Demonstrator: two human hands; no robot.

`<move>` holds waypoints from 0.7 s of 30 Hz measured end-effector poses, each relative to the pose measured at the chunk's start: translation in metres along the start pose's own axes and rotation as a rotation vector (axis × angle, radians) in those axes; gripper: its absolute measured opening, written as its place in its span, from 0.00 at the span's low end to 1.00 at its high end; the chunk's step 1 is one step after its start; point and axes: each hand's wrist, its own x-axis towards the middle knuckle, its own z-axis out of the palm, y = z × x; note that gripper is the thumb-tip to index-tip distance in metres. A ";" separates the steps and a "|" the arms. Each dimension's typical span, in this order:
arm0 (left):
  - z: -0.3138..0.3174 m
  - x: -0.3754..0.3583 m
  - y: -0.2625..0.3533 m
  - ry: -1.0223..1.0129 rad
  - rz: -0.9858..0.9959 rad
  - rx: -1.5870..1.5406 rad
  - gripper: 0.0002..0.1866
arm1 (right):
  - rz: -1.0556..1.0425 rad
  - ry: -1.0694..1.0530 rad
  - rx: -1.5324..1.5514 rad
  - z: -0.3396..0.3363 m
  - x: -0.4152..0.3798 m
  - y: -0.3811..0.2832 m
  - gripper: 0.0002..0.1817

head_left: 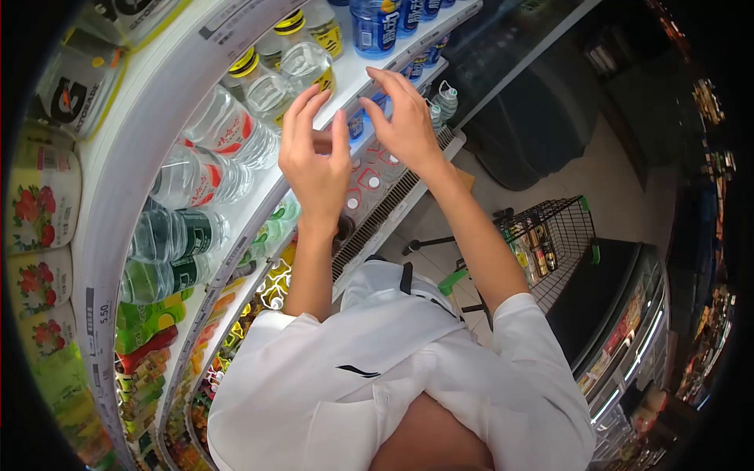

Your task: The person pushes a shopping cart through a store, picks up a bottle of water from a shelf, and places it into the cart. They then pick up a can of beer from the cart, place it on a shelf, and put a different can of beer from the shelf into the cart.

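My left hand [316,163] is raised in front of the shelf's front edge, its fingers bent and the thumb apart, with nothing in it. Just beyond its fingertips stand clear bottles with yellow-and-black caps [290,23] and yellow labels. My right hand [404,125] is held beside it, palm turned inward, fingers spread and empty. Nearest to that hand are a blue-labelled bottle [375,30] on the upper shelf and the shelf edge [353,88]. Clear bottles with red print [228,133] lie to the left of my left hand.
Green-labelled water bottles [177,234] and Gatorade packs [75,94] fill the shelves at left. A vent grille [377,220] runs along the cooler's base. Behind my right arm stands a black shopping cart [561,220] holding packaged goods, near a dark display case [605,302].
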 end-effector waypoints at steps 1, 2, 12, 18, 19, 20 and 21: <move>0.004 -0.005 -0.005 -0.003 -0.020 -0.030 0.13 | 0.153 -0.012 0.105 -0.019 -0.014 -0.008 0.20; 0.011 -0.013 -0.009 -0.003 -0.011 -0.004 0.11 | 0.298 -0.034 0.228 -0.031 -0.033 -0.006 0.18; 0.152 -0.163 -0.071 -0.671 0.047 -0.006 0.17 | 1.021 0.018 0.511 -0.063 -0.235 0.011 0.29; 0.188 -0.252 -0.017 -1.198 0.037 -0.039 0.23 | 1.262 0.258 0.506 -0.153 -0.324 0.007 0.30; 0.197 -0.264 -0.009 -1.248 0.075 -0.044 0.24 | 1.288 0.252 0.492 -0.169 -0.333 0.007 0.30; 0.203 -0.277 -0.004 -1.261 0.202 0.007 0.24 | 1.326 0.371 0.569 -0.183 -0.341 0.002 0.28; 0.207 -0.285 0.006 -1.273 0.208 0.008 0.24 | 1.329 0.385 0.571 -0.194 -0.347 -0.004 0.28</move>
